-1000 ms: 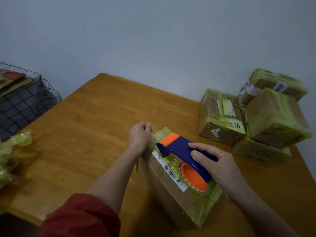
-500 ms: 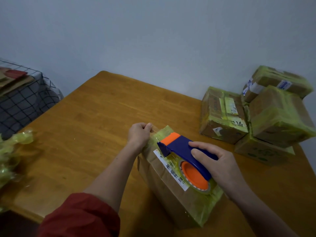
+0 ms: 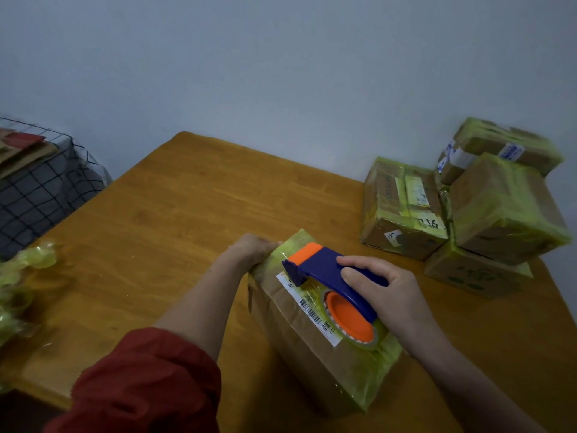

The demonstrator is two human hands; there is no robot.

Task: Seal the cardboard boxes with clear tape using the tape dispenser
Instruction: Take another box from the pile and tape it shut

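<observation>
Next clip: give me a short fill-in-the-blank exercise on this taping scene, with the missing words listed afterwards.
1. The right hand grips the blue and ____ tape dispenser.
2. The left hand holds the far end of the cardboard box, which lies on a ____ table.
3. The white label on that box shows a printed ____.
4. The taped boxes stacked by the wall sit to the person's ____.

Missing words: orange; wooden; barcode; right
</observation>
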